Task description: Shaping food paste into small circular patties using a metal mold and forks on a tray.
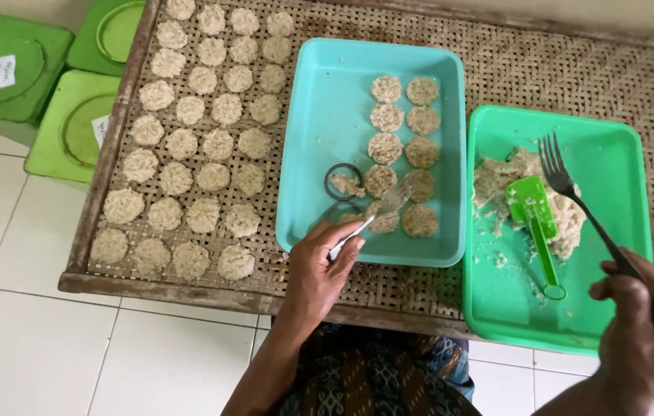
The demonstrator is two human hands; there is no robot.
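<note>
A turquoise rectangular plastic tray (pixel 319 139) sits on a woven rattan bench (pixel 573 77) and holds two columns of flat, round, pale-brown patties (pixel 404 154), plus a thin metal ring mould (pixel 342 181) with a little of the same mixture inside it, lying just left of the columns. The left hand (pixel 319 270) is closed around the handle of a blurred utensil with a pale handle (pixel 377 212), whose working end reaches in among the lowest patties of the tray.

Just to the right, touching the bench edge, a green rectangular plastic tray (pixel 612 146) contains a loose mound of pale grainy mixture (pixel 512 185) with a small green plastic spatula (pixel 536 223) lying on it. The right hand (pixel 647 323) grips the dark handle of a metal fork (pixel 573 196), tines raised over the mound.

On the bench left of the turquoise tray lie many rows of similar round patties (pixel 203 131). Green square plastic lids (pixel 42 77) rest on the white tiled floor (pixel 26 331) beyond the bench.
</note>
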